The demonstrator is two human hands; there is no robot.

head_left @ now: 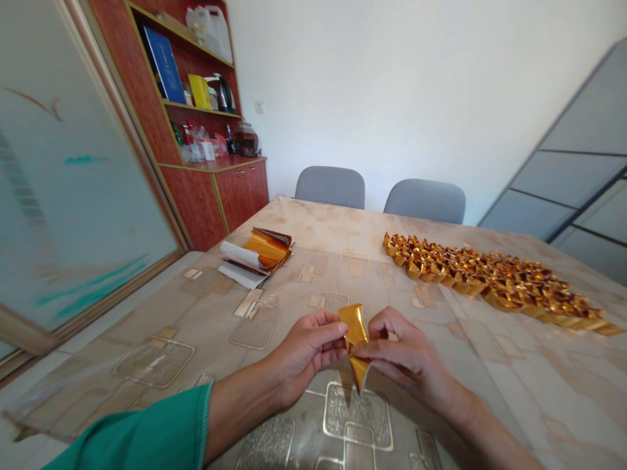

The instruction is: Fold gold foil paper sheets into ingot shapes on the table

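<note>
At far left, a sliding glass door (pixel 73 196) with teal streaks fills the view and blurs toward the frame edge. Beyond the bench's far left corner stands a red-brown wooden cabinet (pixel 210 202). Its shelves hold a blue binder (pixel 164 65), a yellow box (pixel 200 91), a black kettle (pixel 224 94) and a glass jar (pixel 245 139), among small packets too crowded to make out.

The bench (pixel 553 405) is covered in glossy beige patterned cloth. Toward its far left sits a fanned stack of gold foil sheets and white paper (pixel 255 256). Nearer the front edge, the left hand (pixel 306 349) comes in from a green sleeve (pixel 147 434), cut off by the bottom of the frame. Its thumb and fingers pinch the top of a folded gold foil piece (pixel 353 333), held just above the bench. The right hand (pixel 406 352) pinches the piece too, its fingers pressed across the middle and hiding part of the folds, while the pointed lower end shows beneath. The right forearm runs out of frame at the bottom.

Open cloth separates the hands from the stack. To the right, a long, tightly packed band of small folded gold foil shapes (pixel 490 281) reaches toward the bench's right side, its separate pieces hard to tell apart. Two grey chairs (pixel 330 186) (pixel 424 199) stand beyond the far edge, and a grey panelled partition (pixel 578 176) closes the right side.
</note>
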